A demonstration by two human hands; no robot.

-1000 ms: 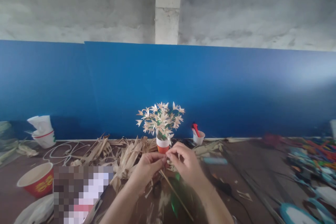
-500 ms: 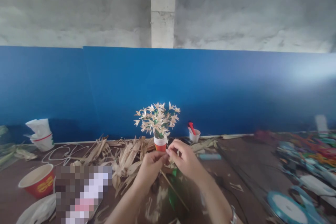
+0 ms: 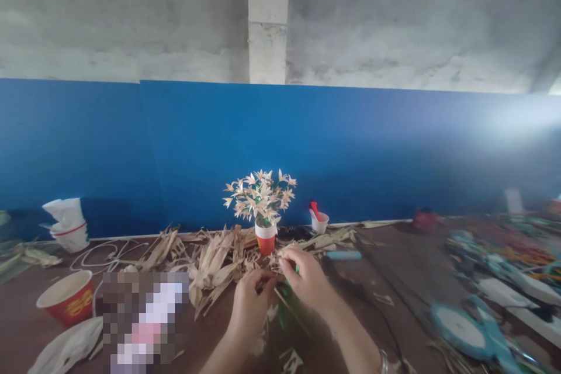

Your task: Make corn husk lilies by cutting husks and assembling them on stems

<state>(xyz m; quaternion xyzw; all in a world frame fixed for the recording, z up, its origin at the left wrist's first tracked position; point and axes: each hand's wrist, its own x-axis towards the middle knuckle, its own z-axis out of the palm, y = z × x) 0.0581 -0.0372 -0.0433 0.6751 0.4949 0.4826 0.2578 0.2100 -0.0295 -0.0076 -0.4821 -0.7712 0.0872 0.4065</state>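
My left hand (image 3: pixel 249 301) and my right hand (image 3: pixel 307 278) meet low at the centre, both pinched on the top of a thin wooden stick (image 3: pixel 291 314) that slants down to the right. Green tape or ribbon (image 3: pixel 286 311) shows under the hands; what sits at the stick's tip is hidden by my fingers. Just behind them stands an orange and white cup (image 3: pixel 265 239) with a bunch of pale straw flowers (image 3: pixel 259 194). Dry husk leaves (image 3: pixel 214 259) lie heaped to the left of my hands.
A red paper bowl (image 3: pixel 66 304) and stacked white cups (image 3: pixel 70 225) are at the left, with a white cord (image 3: pixel 100 256). A small cup with a red tool (image 3: pixel 319 221) stands by the blue wall panel (image 3: pixel 350 152). Ribbon spools (image 3: pixel 458 325) and coloured clutter fill the right.
Both hands have dropped lower towards the table with the stick, still pinched together. The view has drifted to the right, so the things on the table sit further left in the picture.
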